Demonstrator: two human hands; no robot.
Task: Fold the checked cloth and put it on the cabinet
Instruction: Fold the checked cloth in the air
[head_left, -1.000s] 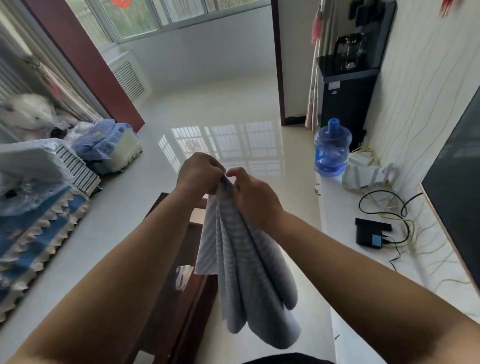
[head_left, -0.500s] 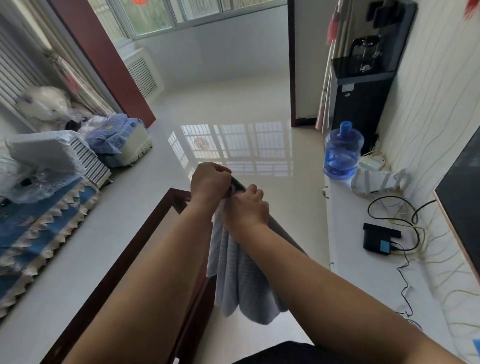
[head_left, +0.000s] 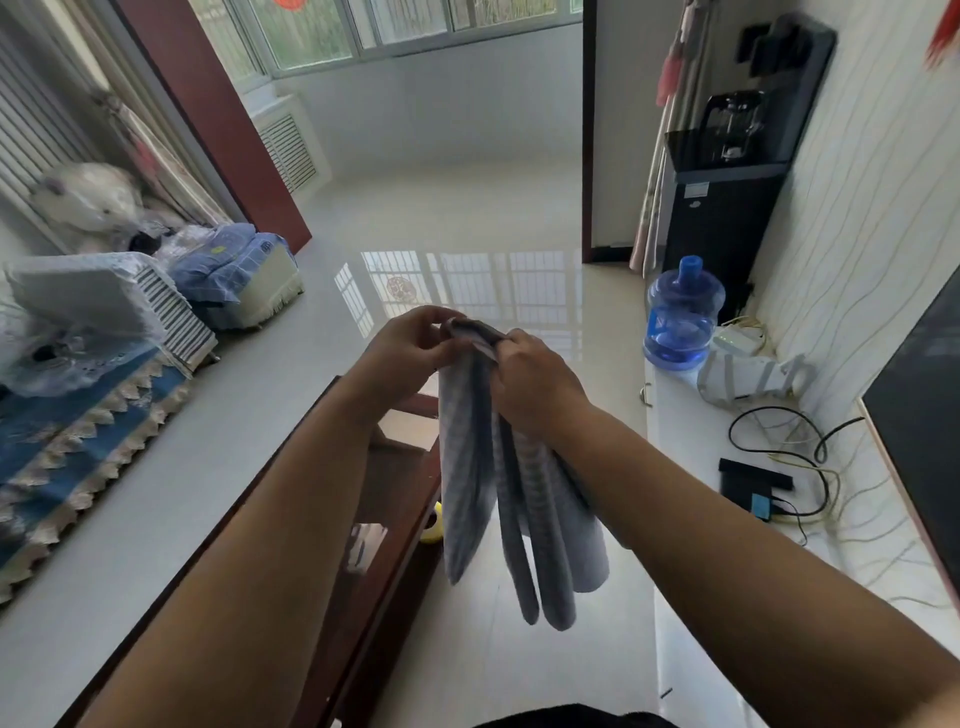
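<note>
The grey-blue checked cloth (head_left: 470, 467) hangs in long bunched folds in front of me, above the floor. Both hands hold its top edge at chest height. My left hand (head_left: 410, 345) pinches the left end of that edge with thumb and fingers. My right hand (head_left: 535, 379) grips the cloth just to the right, its fingers curled round the bunched fabric. The two hands are a short gap apart. The white low cabinet (head_left: 680, 457) runs along the wall on my right, below and beside the cloth.
A dark wooden coffee table (head_left: 395, 499) with a glass top lies under my left arm. On the cabinet are a black box (head_left: 753, 486), tangled cables (head_left: 779, 431) and a white adapter. A blue water jug (head_left: 678, 314) and a black dispenser (head_left: 727, 208) stand beyond. A covered sofa (head_left: 67, 415) is at left.
Both hands stayed on the cloth's top edge and have drawn slightly apart. The cloth now hangs in longer separate folds, and the view has shifted a little.
</note>
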